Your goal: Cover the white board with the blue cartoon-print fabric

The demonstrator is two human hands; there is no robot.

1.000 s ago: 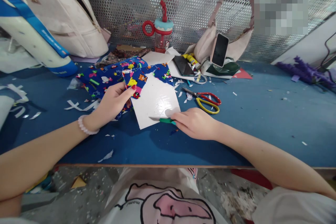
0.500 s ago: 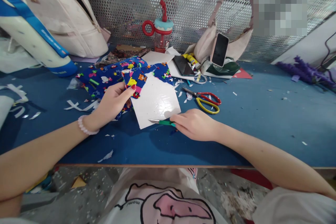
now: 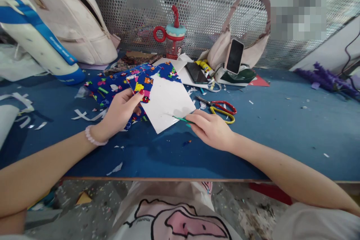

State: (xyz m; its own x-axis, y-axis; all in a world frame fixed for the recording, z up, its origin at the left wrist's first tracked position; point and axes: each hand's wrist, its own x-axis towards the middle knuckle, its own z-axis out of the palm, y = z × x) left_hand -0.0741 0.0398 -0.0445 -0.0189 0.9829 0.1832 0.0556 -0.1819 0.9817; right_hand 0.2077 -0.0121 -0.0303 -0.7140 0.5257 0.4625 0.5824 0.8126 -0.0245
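Note:
My left hand (image 3: 122, 109) pinches blue patterned fabric (image 3: 112, 84) and the left side of a white card (image 3: 168, 101), thumb on top. A flap of the fabric lies over the card's upper left part. In my right hand (image 3: 212, 129) is a green-handled tool (image 3: 182, 119), perhaps tweezers or a small knife, held at the card's lower right edge. Its tip lies over the card. Just beyond my right hand rest scissors (image 3: 223, 110) with one red and one yellow handle loop, blades pointing left.
Along the back stand a backpack (image 3: 81, 18), a bottle (image 3: 42, 41), a red-handled cup (image 3: 174, 43) and a handbag with a phone (image 3: 234, 56) against it. Another phone (image 3: 197, 72) lies by a yellow tube. Paper scraps (image 3: 81, 114) are scattered left; purple flowers (image 3: 323, 77) lie right.
The card has turned and shifted slightly up and right, still held with the fabric in my left hand. My right hand and the green tool have moved a little up and right.

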